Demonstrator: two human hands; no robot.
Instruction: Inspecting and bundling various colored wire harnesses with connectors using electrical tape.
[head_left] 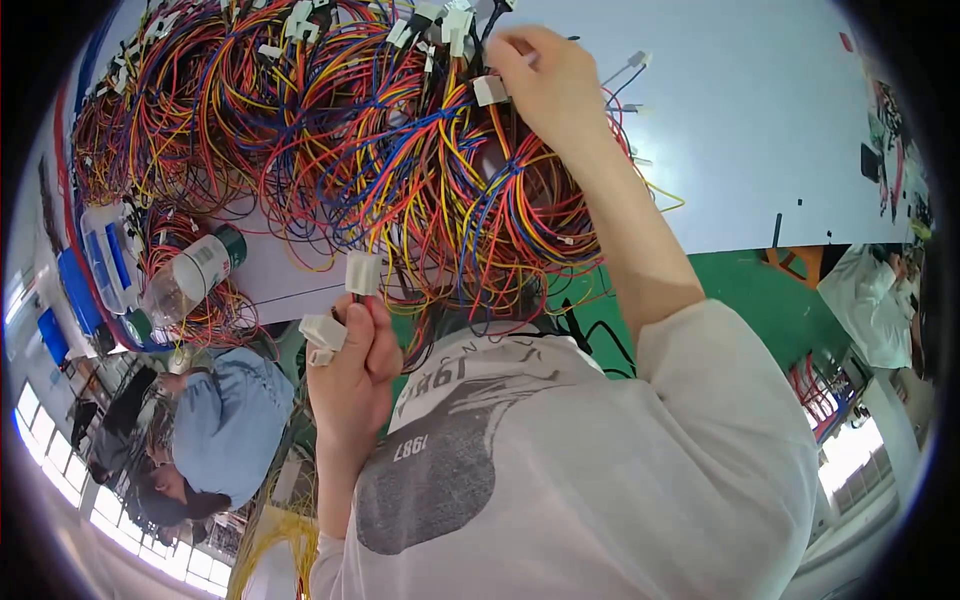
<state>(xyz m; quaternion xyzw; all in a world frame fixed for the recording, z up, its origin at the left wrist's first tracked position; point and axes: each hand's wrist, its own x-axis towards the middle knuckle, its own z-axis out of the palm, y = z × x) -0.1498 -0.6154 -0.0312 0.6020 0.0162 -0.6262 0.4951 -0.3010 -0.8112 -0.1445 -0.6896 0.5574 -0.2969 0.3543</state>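
Observation:
My left hand (352, 360) is closed in front of my shirt, with a white plug connector (363, 272) standing up from its fingertips on dark and red wires. A second white connector (321, 333) sticks out beside the thumb of the same hand. Farther off, my right hand (550, 85) reaches over the far part of a large wire harness bundle (380, 130) of red, yellow, blue and black wires. Its fingers are bent together, and what lies between them is hidden. Against that hand rests a white connector block (490, 91).
The harness pile lies on a pale table (740, 120). At left are a clear plastic bottle (195, 272) and a tray with blue parts (105, 255). A person in blue (230, 425) is at lower left, another in white (868, 305) at right. The floor (700, 285) is green.

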